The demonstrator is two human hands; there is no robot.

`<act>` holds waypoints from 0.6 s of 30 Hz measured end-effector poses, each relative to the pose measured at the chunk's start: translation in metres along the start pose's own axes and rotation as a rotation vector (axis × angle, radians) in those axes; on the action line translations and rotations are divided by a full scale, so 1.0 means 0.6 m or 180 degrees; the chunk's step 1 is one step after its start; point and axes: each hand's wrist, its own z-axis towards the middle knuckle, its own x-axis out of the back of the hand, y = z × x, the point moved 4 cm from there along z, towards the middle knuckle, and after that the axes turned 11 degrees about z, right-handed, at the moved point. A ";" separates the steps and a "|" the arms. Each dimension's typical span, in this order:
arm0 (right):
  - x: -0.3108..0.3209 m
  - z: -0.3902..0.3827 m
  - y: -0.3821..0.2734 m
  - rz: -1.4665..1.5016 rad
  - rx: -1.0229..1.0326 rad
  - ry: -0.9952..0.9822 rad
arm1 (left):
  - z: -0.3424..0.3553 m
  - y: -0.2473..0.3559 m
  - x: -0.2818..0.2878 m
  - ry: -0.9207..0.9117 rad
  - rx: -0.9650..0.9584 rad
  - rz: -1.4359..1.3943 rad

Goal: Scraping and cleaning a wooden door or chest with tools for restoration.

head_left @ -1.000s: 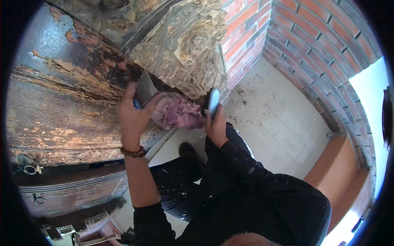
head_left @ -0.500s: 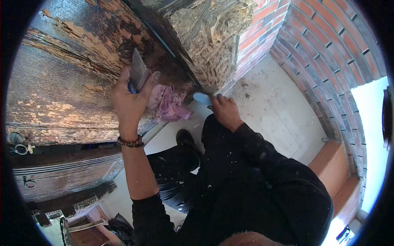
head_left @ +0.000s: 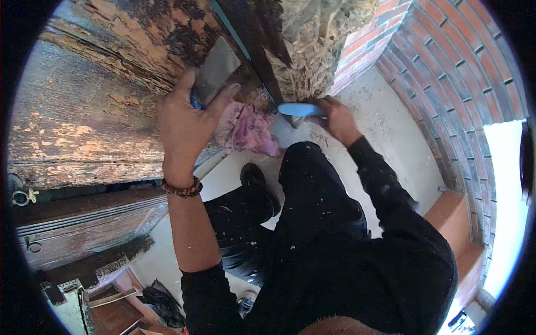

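Observation:
My left hand (head_left: 187, 123) is closed round a scraper with a wide flat metal blade (head_left: 216, 72) and a bit of blue at its handle. A crumpled pink cloth (head_left: 252, 129) lies against the thumb side of this hand; whether the fingers grip it too is hidden. Flaking, worn wood (head_left: 100, 120) spreads behind and left of the hand. My right hand (head_left: 338, 118) grips a light-blue tool with a flat oval head (head_left: 301, 109), held just below the rough carved block (head_left: 312, 50). The tool's underside is too blurred to make out.
Brick walls (head_left: 441, 61) bend round the right, above a pale floor (head_left: 385, 139) with scattered debris. Orange-brown steps (head_left: 446, 209) stand at the right. A wooden ledge with ring pulls (head_left: 33, 245) is at left; a black bag (head_left: 161, 301) lies lower left.
My right hand has moved up and right, and the light-blue tool now lies level below the carved block. The scraper and pink cloth have shifted up and right with my left hand.

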 end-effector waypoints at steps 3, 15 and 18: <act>0.038 -0.019 0.046 0.0249 -0.0563 -0.0313 | 0.000 0.010 0.000 -0.0095 -0.0022 -0.0067; 0.022 -0.050 0.083 0.1095 -0.1566 0.0256 | 0.012 0.045 -0.020 -0.0089 -0.0267 -0.0251; -0.023 -0.028 0.057 0.1163 -0.0961 0.0482 | 0.021 0.048 -0.022 -0.0088 -0.0245 -0.0264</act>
